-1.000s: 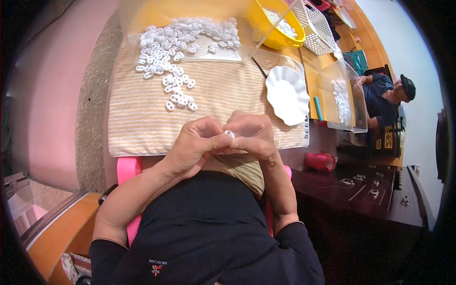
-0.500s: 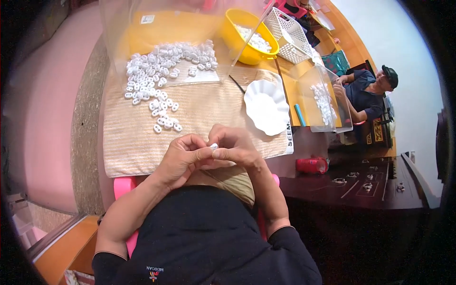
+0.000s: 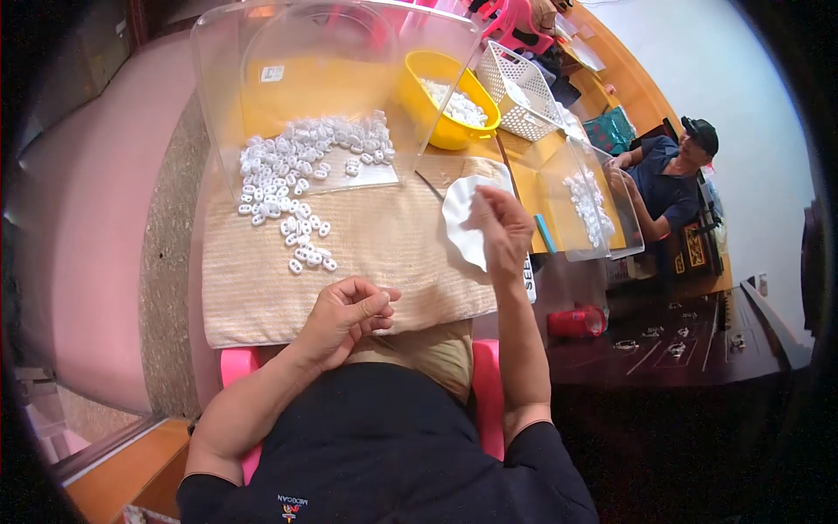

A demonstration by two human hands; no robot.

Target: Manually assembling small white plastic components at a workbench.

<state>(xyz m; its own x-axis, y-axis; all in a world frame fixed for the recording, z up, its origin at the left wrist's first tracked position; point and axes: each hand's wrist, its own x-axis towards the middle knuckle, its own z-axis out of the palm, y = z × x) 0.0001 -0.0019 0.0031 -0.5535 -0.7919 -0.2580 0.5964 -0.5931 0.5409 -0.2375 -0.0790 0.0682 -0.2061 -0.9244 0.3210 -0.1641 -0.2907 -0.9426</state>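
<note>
Near the front edge of the towel, my left hand (image 3: 347,319) is closed, thumb pressed to its curled fingers; whatever it may hold is too small to make out. My right hand (image 3: 506,231) is over the right part of a white scalloped dish (image 3: 463,225), slightly blurred, its fingers drawn together; anything in them is hidden. Small white oval pieces with two holes (image 3: 288,162) lie heaped at the mouth of a clear plastic bin (image 3: 305,39). Several more loose pieces (image 3: 312,257) trail onto the striped beige towel (image 3: 262,301).
A yellow basin (image 3: 449,135) of white pieces stands behind the dish, beside a white perforated basket (image 3: 534,122). A thin dark stick (image 3: 428,184) touches the dish area. To the right are a blue-green tool (image 3: 546,233), another clear bin (image 3: 580,253) and a co-worker (image 3: 668,175).
My hands have parted. The right one has moved away and to the right over the dish, while the left stays near the towel's front edge. The white piece between them is out of sight.
</note>
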